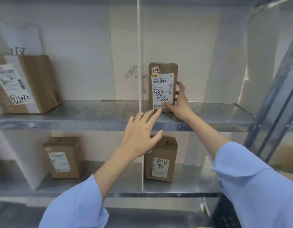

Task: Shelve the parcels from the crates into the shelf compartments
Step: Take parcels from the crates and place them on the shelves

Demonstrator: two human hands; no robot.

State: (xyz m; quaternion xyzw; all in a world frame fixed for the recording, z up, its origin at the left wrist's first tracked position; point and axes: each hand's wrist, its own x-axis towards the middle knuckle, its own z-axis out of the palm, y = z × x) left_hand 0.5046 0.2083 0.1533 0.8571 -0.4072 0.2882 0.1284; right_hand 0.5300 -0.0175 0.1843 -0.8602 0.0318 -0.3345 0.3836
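Upright parcel [163, 87] on the upper shelf [93, 111], long axis vertical, just right of the divider [139, 63]. Clasped along its right edge by the right grip [180, 102]. Below it the left grip [140, 137], fingers spread, holding nothing, one fingertip at the bottom corner.

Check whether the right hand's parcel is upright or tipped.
Upright: the parcel stands on its short end on the shelf, right hand gripping its side.

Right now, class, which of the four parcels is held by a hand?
The upright parcel on the upper shelf, right of the divider; the right hand grips its side. Others stand untouched.
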